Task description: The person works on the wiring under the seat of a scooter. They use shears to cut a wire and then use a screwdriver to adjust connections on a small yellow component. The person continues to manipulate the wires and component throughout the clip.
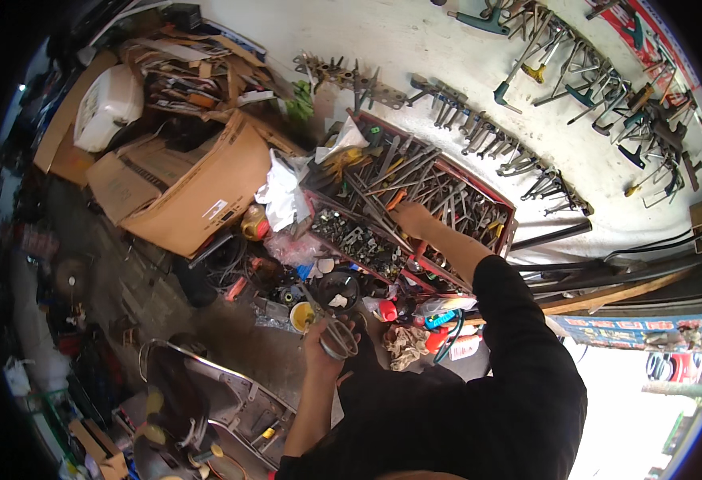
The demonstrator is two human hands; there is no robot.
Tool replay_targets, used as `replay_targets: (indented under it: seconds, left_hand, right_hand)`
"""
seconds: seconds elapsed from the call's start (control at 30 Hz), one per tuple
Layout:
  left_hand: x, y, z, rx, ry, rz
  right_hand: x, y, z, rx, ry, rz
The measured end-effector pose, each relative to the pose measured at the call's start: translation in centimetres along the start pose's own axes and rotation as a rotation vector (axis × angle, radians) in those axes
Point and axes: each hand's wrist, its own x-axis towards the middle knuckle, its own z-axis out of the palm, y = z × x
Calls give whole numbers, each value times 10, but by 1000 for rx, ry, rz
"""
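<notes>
Here's the right hand [412,219], down in the long red tool tray [476,181], knuckles up over a thick jumble of metal hand tools [455,197]. An orange handle [397,199] sits right at its fingertips; whether those fingers are closed on anything, I can't tell, because the hand covers the spot. Black sleeve [519,308] pushed up, forearm bare and slanting across the tray's near edge. Over to the left hand [319,358], low and close to the body: fingers curled round a ring-shaped metal tool [337,350], a firm grasp by the look of it, the loop sitting at the hand and the slim shank tilting up and away to the left. Just beyond that shank, a yellow cup [300,318] and a round black bowl [354,289] on the floor. The tray's nearer compartment is packed with small dark metal parts [357,242]. Left of it, a white plastic bag [282,194] slumps beside a big open cardboard box [207,188]. Up on the pale wall, a row of wrenches [483,132] hangs behind the tray, with T-handled keys [579,94] higher up to the right. A crumpled tan cloth [406,346] lies near a red-capped bottle [387,310].
</notes>
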Motion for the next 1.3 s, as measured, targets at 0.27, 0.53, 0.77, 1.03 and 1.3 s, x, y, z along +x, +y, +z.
replay_targets:
  seconds: [0.27,0.53,0.77,1.03,1.3]
  left_hand:
    - [-73,-95,-27,-47,-270,87]
    - [-175,-318,-53,-193,-126,382]
    - [-295,-459,-22,-214,112,520]
    - [-429,-579,-86,-545,101,873]
    - [-619,-767,-166,-531,83,1222]
  right_hand:
    - [-138,-14,-83,126,731,66]
    - [-346,-105,-96,1695,81,-489]
    - [-506,-205,-20,1839,-172,-319]
    - [-690,-311,10,1451,-205,-950]
    - [-861,-467,26,1516,-405,-1264]
